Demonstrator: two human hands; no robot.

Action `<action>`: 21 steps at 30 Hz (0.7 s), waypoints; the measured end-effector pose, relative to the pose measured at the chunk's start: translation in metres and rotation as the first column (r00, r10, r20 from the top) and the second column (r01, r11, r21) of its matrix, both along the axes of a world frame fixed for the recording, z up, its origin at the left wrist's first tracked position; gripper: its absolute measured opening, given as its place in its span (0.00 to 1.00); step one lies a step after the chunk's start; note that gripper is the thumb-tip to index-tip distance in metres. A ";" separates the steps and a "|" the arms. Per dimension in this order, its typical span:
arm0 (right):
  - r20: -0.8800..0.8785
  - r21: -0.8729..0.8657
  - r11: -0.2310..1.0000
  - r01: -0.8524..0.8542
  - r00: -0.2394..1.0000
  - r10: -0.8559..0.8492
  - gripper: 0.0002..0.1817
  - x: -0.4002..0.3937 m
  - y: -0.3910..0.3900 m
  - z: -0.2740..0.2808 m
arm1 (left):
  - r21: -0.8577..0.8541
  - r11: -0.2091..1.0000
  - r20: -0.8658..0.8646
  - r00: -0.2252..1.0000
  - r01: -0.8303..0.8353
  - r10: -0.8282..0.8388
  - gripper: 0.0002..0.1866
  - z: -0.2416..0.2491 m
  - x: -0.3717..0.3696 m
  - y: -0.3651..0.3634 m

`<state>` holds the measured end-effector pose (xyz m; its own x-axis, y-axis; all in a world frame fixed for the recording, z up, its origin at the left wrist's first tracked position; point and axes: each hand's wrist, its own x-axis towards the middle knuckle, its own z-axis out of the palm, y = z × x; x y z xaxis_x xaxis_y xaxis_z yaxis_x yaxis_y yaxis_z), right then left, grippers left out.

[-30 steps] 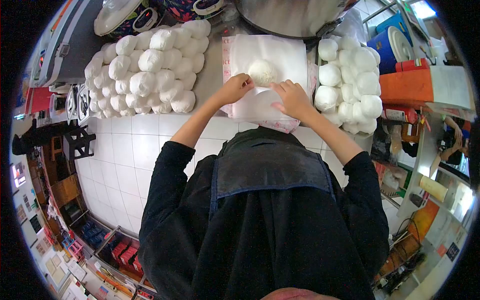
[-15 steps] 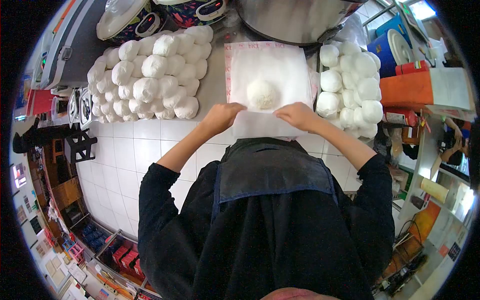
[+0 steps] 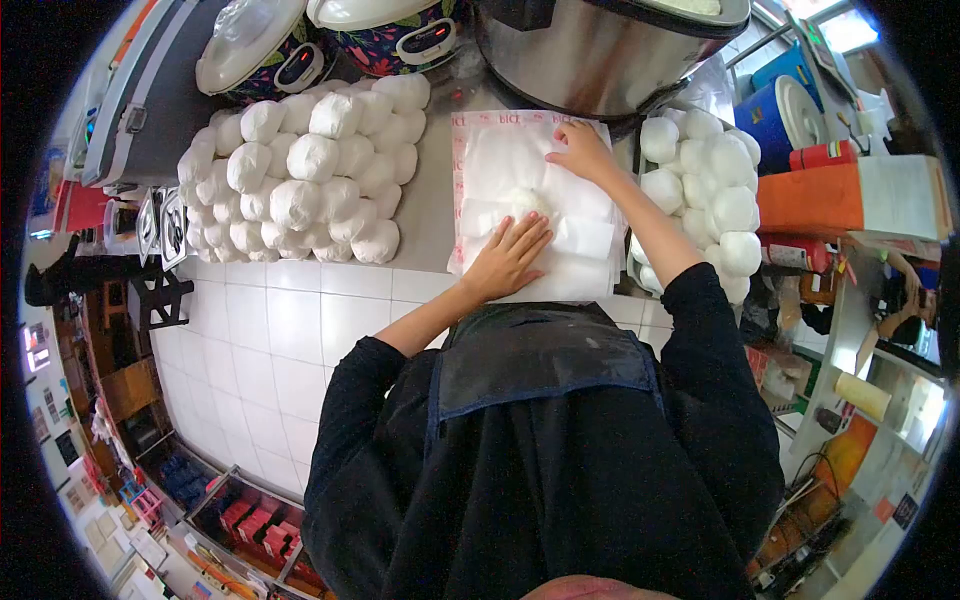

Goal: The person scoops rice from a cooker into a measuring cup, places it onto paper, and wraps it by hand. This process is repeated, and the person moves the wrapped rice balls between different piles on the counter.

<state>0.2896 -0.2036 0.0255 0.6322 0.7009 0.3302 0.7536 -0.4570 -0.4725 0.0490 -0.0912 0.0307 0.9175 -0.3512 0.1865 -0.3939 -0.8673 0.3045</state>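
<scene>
Where the left hand (image 3: 508, 258) lies flat, palm down, fingers lightly parted, it covers the middle of a folded-up flap (image 3: 588, 240) of paper (image 3: 488, 160). Fingertips reach the near edge of the ball (image 3: 529, 197), pale and grainy, which sits on the paper; only its far part shows, the rest under flap and fingers, so its full outline cannot be read.

Taking the ball as clock centre: right hand (image 3: 580, 152) at one o'clock, over the paper's far right corner. Thumb and forefinger stand apart; the other fingers curl inward, tips hard to make out. Whether it touches the sheet, cannot tell. Red lettering along the far border, partly covered by upper sheets and that hand.

Left pile (image 3: 300, 165) of white bundles at ten o'clock on the counter (image 3: 425, 222); contents hidden by wrapping, lower layers screened by upper ones. Right pile (image 3: 705, 170) at three, its near left side behind the right forearm (image 3: 655, 228).

Steel pot (image 3: 590, 62) at one, top cut off by the frame, a sliver of something pale inside. Two flowered cookers (image 3: 375, 48) at eleven, also cropped. Apron (image 3: 540, 360) at six. Margins warped and dark; small items there unreadable.
</scene>
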 end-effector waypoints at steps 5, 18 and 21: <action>-0.363 -0.218 0.971 -0.100 0.932 0.014 0.15 0.016 0.007 -0.002 | -0.080 0.994 0.015 0.998 0.069 -0.068 0.29 0.002 0.010 0.011; -0.341 -0.336 0.940 -0.064 0.938 -0.058 0.23 0.008 0.018 0.030 | -0.296 0.941 0.137 0.982 0.167 -0.131 0.26 0.001 0.027 0.034; -0.172 -0.521 0.854 0.000 0.979 -0.105 0.24 0.012 0.017 0.016 | -0.295 0.940 0.135 0.981 0.172 -0.137 0.26 0.007 0.029 0.034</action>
<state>0.3014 -0.1862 0.0413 0.6860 0.7003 -0.1978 0.6425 -0.7105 -0.2871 0.0778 -0.0568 0.0374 0.8240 -0.3978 0.4035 -0.5619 -0.6658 0.4909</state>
